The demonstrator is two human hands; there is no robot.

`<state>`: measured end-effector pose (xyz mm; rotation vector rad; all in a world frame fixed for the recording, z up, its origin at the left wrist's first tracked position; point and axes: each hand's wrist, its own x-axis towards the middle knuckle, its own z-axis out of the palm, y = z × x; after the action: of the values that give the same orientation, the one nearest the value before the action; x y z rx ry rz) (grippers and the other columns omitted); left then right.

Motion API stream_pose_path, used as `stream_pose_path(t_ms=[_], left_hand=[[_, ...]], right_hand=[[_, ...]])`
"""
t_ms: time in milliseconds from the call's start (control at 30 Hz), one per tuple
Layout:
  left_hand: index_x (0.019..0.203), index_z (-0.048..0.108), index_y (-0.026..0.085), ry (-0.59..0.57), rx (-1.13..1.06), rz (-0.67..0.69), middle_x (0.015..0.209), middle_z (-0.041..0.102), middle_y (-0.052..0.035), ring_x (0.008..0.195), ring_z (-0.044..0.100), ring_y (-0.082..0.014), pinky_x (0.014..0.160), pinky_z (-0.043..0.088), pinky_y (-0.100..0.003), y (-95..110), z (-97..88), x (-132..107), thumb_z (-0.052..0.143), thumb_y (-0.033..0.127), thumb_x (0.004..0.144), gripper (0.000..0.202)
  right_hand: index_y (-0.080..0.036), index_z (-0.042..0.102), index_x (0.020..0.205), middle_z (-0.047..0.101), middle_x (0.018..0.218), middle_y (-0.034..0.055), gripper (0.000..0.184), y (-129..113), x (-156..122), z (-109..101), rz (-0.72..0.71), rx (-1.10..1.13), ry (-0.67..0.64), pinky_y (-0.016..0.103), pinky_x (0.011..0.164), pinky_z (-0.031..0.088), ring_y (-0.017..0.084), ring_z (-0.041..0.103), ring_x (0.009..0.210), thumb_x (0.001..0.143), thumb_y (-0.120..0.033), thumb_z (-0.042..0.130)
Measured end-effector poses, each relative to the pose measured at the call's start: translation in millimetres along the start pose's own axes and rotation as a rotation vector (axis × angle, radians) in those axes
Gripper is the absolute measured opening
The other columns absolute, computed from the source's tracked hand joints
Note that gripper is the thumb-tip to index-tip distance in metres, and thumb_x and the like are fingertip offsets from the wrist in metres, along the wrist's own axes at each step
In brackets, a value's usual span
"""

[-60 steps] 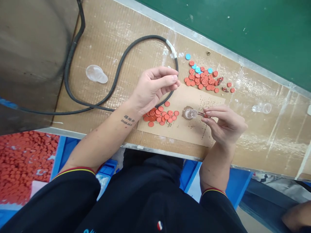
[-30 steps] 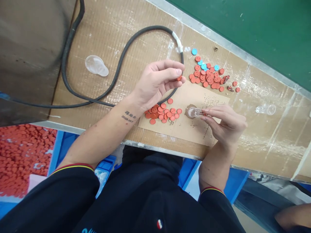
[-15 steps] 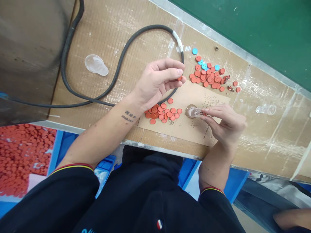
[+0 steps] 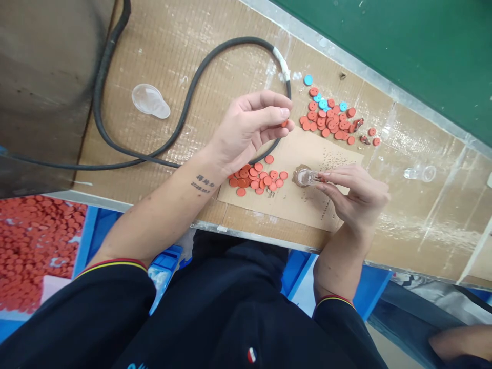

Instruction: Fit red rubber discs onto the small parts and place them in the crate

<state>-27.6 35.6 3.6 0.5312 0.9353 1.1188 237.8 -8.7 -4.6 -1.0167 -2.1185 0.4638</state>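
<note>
- Far left: a blue crate (image 4: 81,241) heaped with red buttons (image 4: 26,251), the largest mass in view.
- Cardboard-covered bench (image 4: 230,66): a black cable (image 4: 192,82) loops across it, beside a clear plastic cup (image 4: 148,100).
- Left hand (image 4: 246,130): half closed, thumb and fingertips pinching one red button (image 4: 284,123).
- Kraft paper sheet (image 4: 295,205): a small pile of red buttons (image 4: 253,179) at its left end, fine brown specks toward its right.
- Right hand (image 4: 359,195): fingers curled, tips at the end of a small glass vial (image 4: 305,178) on the sheet; firmness of grip unclear.
- Beyond the sheet: a loose group of red and blue buttons (image 4: 326,115).
- Far right: a clear glass piece (image 4: 421,173); a co-worker's hand (image 4: 461,341) at the corner.
</note>
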Motion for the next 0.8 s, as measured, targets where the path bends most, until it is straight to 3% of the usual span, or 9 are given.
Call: stream_pose_path(t_ms=[167, 300, 433, 600, 800], left_hand=[[0.081, 0.073, 0.018, -0.032, -0.028, 0.003, 0.071, 0.069, 0.0026, 0.081, 0.074, -0.0129, 0.085, 0.062, -0.025, -0.5, -1.3, 0.6, 0.072, 0.002, 0.091, 0.019], [0.085, 0.074, 0.019, -0.043, -0.028, 0.037, 0.077, 0.072, 0.0013, 0.080, 0.076, -0.0132, 0.080, 0.062, -0.025, 1.1, 2.8, -5.6, 0.074, 0.004, 0.088, 0.016], [0.089, 0.079, 0.021, -0.131, -0.007, 0.048, 0.086, 0.077, -0.0005, 0.084, 0.079, -0.0177, 0.075, 0.064, -0.026, -2.0, 8.4, -17.7, 0.089, 0.018, 0.080, 0.014], [0.087, 0.083, 0.023, -0.330, -0.068, 0.027, 0.087, 0.081, -0.0036, 0.083, 0.079, -0.0171, 0.079, 0.067, -0.026, -13.6, 15.0, -30.6, 0.098, 0.038, 0.073, 0.025], [0.086, 0.085, 0.027, -0.391, -0.107, -0.065, 0.092, 0.083, -0.0045, 0.086, 0.080, -0.0176, 0.084, 0.068, -0.029, -27.8, 21.3, -36.3, 0.101, 0.036, 0.068, 0.025]], right_hand=[[-0.034, 0.083, 0.095, 0.084, 0.085, -0.0002, 0.011, -1.5, -0.9, 1.7, 0.034, 0.002, 0.047, 0.041, 0.066, 0.068, 0.025, 0.081, 0.072, 0.086, -0.032, 0.090], [-0.032, 0.081, 0.096, 0.083, 0.085, 0.0012, 0.014, -1.9, -6.5, 3.8, 0.025, 0.122, 0.279, 0.038, 0.059, 0.069, 0.024, 0.080, 0.071, 0.086, -0.032, 0.090], [-0.033, 0.078, 0.099, 0.082, 0.091, -0.0004, 0.013, -3.1, -11.0, 7.6, 0.030, 0.205, 0.457, 0.033, 0.050, 0.066, 0.020, 0.078, 0.065, 0.089, -0.033, 0.086], [-0.034, 0.075, 0.098, 0.080, 0.089, -0.0027, 0.011, -8.5, -9.0, 18.3, 0.028, 0.268, 0.551, 0.030, 0.052, 0.065, 0.017, 0.076, 0.068, 0.091, -0.033, 0.084], [-0.037, 0.079, 0.109, 0.081, 0.092, -0.0042, 0.026, -19.1, -4.6, 27.4, 0.054, 0.491, 0.574, 0.025, 0.060, 0.065, 0.014, 0.077, 0.078, 0.089, -0.023, 0.087]])
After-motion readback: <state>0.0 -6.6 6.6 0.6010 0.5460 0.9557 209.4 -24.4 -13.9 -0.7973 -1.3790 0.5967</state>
